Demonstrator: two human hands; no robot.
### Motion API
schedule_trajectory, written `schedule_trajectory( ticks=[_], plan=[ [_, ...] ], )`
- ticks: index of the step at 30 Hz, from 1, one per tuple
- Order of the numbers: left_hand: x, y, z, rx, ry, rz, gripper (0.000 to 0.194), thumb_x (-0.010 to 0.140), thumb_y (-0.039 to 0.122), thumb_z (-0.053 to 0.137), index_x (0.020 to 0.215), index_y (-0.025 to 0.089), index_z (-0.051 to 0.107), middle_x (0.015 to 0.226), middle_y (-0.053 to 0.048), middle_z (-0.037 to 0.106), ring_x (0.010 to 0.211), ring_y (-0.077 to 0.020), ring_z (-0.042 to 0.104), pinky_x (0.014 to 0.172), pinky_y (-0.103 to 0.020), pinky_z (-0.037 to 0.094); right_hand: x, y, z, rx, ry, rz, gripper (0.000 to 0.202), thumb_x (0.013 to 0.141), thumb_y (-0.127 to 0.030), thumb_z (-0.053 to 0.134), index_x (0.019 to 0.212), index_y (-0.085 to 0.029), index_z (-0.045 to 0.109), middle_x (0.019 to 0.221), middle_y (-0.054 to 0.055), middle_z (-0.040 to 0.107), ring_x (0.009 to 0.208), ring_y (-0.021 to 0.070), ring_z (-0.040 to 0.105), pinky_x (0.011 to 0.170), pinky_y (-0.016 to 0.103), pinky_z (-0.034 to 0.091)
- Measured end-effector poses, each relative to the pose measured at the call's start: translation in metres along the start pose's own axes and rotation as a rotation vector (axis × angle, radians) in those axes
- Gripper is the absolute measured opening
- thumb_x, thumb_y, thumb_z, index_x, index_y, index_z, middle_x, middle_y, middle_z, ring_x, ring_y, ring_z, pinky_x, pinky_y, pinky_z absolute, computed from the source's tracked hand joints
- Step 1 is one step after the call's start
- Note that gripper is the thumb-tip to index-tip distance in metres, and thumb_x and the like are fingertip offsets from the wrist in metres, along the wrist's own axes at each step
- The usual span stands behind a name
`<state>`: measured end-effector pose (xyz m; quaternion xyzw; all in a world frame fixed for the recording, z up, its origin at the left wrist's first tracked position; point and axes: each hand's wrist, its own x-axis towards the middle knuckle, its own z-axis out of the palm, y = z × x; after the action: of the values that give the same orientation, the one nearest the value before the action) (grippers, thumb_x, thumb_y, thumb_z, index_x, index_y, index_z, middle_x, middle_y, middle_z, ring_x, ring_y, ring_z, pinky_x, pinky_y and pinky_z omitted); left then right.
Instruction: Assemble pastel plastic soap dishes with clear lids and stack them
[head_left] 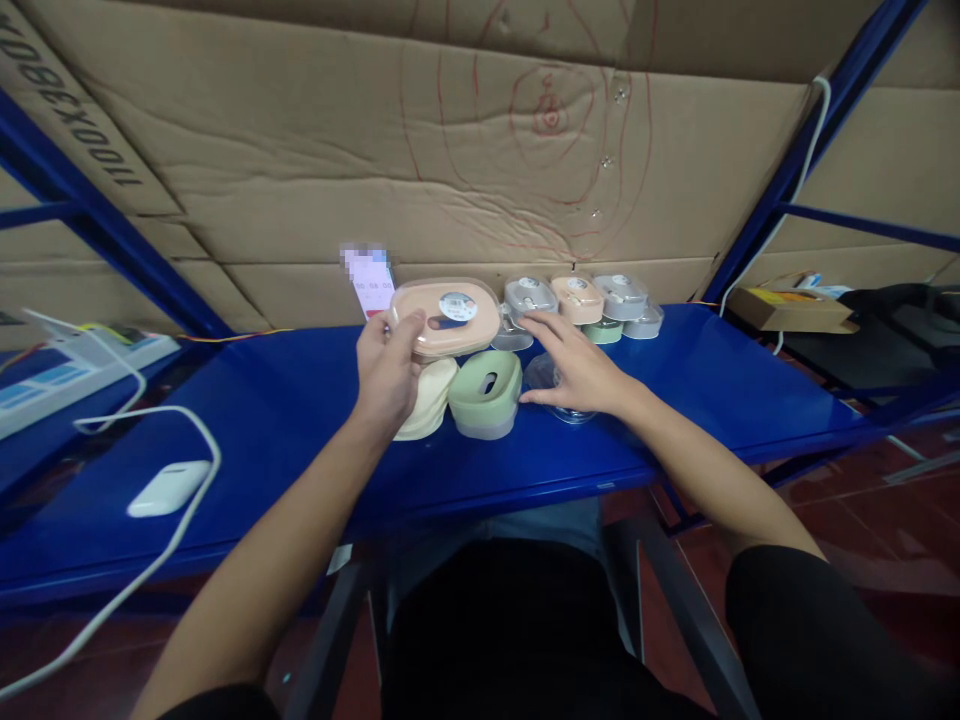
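Observation:
My left hand (390,365) grips the left end of a peach oval box (480,335) with a clear cover and a round label, thumb on top. My right hand (574,362) is open, its fingers spread beside the box's right end, over clear round covers (571,412). Between my hands stands a green oval case (486,395) with a slot in its top. Left of it lie cream oval pieces (433,405), partly behind my left hand. Behind my right hand are stacked grey (531,296), peach (577,298) and grey-white (621,295) boxes.
The blue table (300,390) meets a cardboard wall (300,170). A lit phone (373,283) leans there. At the left are a white earbud case (169,488), a cable and a power strip (90,370). An open carton (791,310) is at the right.

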<state>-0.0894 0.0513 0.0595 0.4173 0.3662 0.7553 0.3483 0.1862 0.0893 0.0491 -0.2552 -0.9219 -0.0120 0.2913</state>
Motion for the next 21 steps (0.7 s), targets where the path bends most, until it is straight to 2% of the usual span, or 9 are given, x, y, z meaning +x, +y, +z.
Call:
schedule_trajectory(
  ticks=[3, 7, 9, 14, 17, 19, 21],
  plan=[
    [-0.002, 0.002, -0.001, -0.001, -0.050, -0.053, 0.044, 0.069, 0.042, 0.092, 0.093, 0.023, 0.061, 0.087, -0.001, 0.073, 0.083, -0.0198, 0.075, 0.075, -0.033, 0.064, 0.003, -0.009, 0.006, -0.013, 0.110, -0.024, 0.115, 0.090, -0.074, 0.076, 0.178, -0.027, 0.019, 0.177, 0.020, 0.036, 0.165, 0.0434, 0.036, 0.133, 0.067, 0.037],
    [-0.015, 0.005, 0.002, 0.030, -0.194, -0.162, 0.052, 0.067, 0.041, 0.096, 0.101, 0.020, 0.062, 0.090, -0.002, 0.073, 0.085, -0.0206, 0.075, 0.076, -0.033, 0.062, 0.007, -0.014, 0.014, -0.025, 0.231, -0.034, 0.124, 0.088, -0.076, 0.076, 0.180, -0.030, 0.006, 0.183, 0.017, 0.025, 0.168, 0.0462, 0.026, 0.134, 0.073, 0.028],
    [-0.022, 0.007, 0.005, 0.057, -0.275, -0.190, 0.052, 0.069, 0.041, 0.096, 0.103, 0.019, 0.063, 0.093, -0.003, 0.074, 0.087, -0.0209, 0.076, 0.079, -0.033, 0.062, 0.007, -0.015, 0.016, -0.016, 0.259, -0.065, 0.123, 0.088, -0.073, 0.077, 0.180, -0.030, 0.008, 0.182, 0.017, 0.026, 0.167, 0.0465, 0.028, 0.134, 0.073, 0.029],
    [-0.027, 0.012, 0.005, 0.135, -0.430, -0.184, 0.055, 0.070, 0.046, 0.097, 0.105, 0.019, 0.065, 0.098, -0.005, 0.076, 0.093, -0.0218, 0.076, 0.082, -0.033, 0.061, 0.006, -0.016, 0.015, 0.003, 0.247, -0.111, 0.111, 0.089, -0.061, 0.079, 0.177, -0.030, 0.020, 0.169, 0.018, 0.047, 0.157, 0.0446, 0.045, 0.128, 0.069, 0.041],
    [-0.021, 0.018, 0.000, 0.191, -0.537, -0.179, 0.059, 0.074, 0.057, 0.092, 0.112, 0.019, 0.068, 0.101, -0.008, 0.078, 0.095, -0.0252, 0.077, 0.084, -0.037, 0.063, 0.005, -0.017, 0.011, 0.028, 0.243, -0.108, 0.110, 0.085, -0.066, 0.080, 0.175, -0.030, 0.026, 0.165, 0.018, 0.051, 0.152, 0.0443, 0.050, 0.125, 0.068, 0.046],
    [-0.015, 0.025, -0.007, 0.303, -0.585, -0.111, 0.061, 0.083, 0.069, 0.079, 0.117, 0.018, 0.071, 0.108, -0.012, 0.079, 0.102, -0.0293, 0.077, 0.090, -0.044, 0.064, 0.006, -0.014, 0.009, 0.058, 0.245, -0.075, 0.115, 0.081, -0.074, 0.081, 0.173, -0.031, 0.029, 0.163, 0.017, 0.052, 0.151, 0.0449, 0.051, 0.124, 0.068, 0.046],
    [-0.007, 0.035, -0.016, 0.555, -0.542, 0.057, 0.069, 0.088, 0.074, 0.070, 0.128, 0.018, 0.070, 0.123, -0.016, 0.078, 0.117, -0.0338, 0.075, 0.104, -0.050, 0.061, 0.007, -0.009, 0.006, 0.078, 0.277, -0.030, 0.119, 0.077, -0.080, 0.082, 0.172, -0.031, 0.031, 0.163, 0.017, 0.053, 0.151, 0.0463, 0.050, 0.126, 0.070, 0.043]
  ],
)
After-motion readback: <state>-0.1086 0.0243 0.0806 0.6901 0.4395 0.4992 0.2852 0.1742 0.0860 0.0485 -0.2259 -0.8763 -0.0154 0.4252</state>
